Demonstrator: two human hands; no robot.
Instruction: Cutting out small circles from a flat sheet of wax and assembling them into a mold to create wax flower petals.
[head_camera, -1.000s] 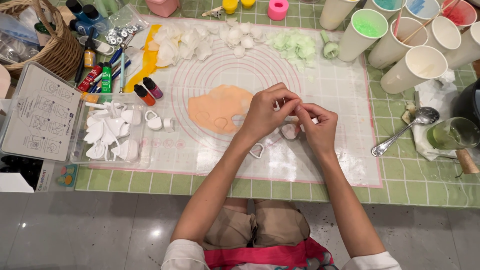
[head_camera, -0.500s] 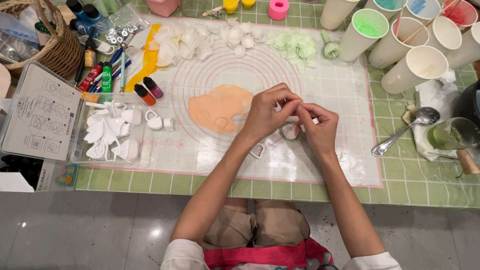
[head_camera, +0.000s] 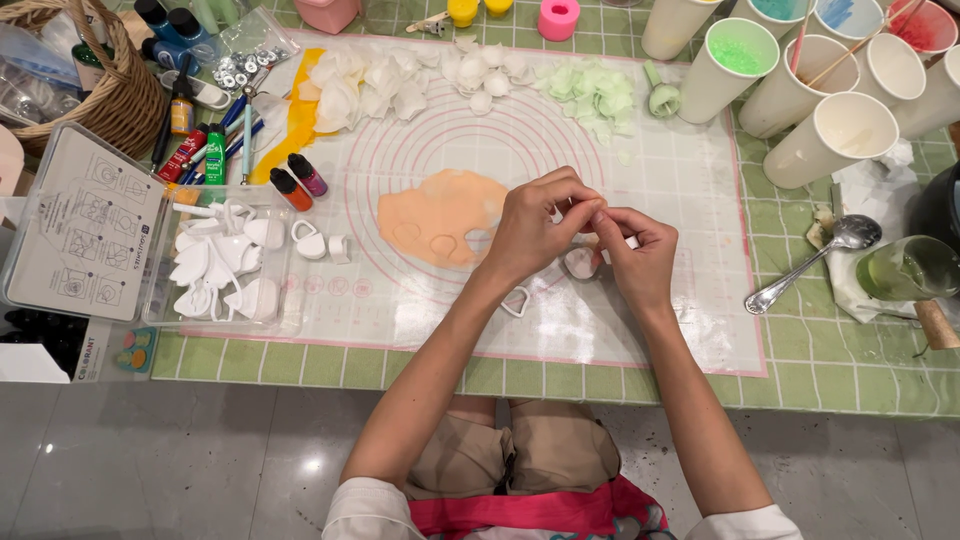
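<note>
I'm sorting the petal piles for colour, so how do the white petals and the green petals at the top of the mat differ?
The white petals are white, while the green petals are pale green. The white petals spread wide in loose clusters across the top of the mat; the green petals sit bunched in one smaller heap further right. The white petals look larger and cupped; the green petals look smaller and crumpled. Both lie untouched, away from the hands.

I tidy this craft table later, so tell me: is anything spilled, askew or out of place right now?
Nothing is spilled. The paper cups at the far right lie tipped on their sides, and a spoon rests on the bare tablecloth beside crumpled tissue. Both hands work together over the mat.
</note>
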